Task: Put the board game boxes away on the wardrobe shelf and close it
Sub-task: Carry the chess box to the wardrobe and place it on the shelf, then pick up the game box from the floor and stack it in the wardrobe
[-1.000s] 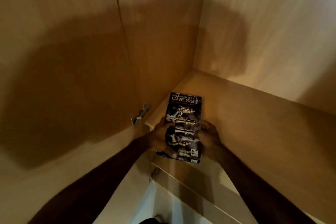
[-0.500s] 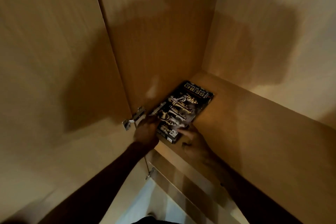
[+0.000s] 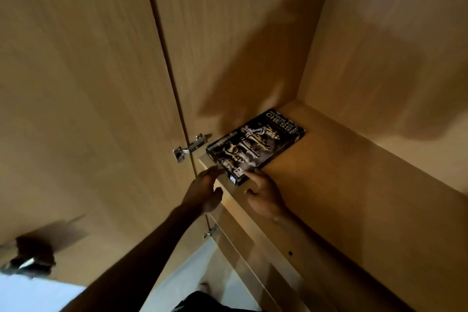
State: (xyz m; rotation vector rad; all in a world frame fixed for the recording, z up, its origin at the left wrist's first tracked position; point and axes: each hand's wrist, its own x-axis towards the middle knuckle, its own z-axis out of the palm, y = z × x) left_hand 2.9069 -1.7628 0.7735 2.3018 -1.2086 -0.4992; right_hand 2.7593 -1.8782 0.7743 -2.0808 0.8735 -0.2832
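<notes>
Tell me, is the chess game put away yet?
Nearly. Done: the chess box lies flat on the shelf. In hand: the left hand and right hand touch its near edge with their fingertips, as if nudging it in. Left: the wardrobe door stands open, so it needs closing. No other game boxes are in view.

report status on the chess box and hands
Left hand open, at chess box corner. Right hand open, finger on its near edge. Box flat on shelf, door open.
</notes>
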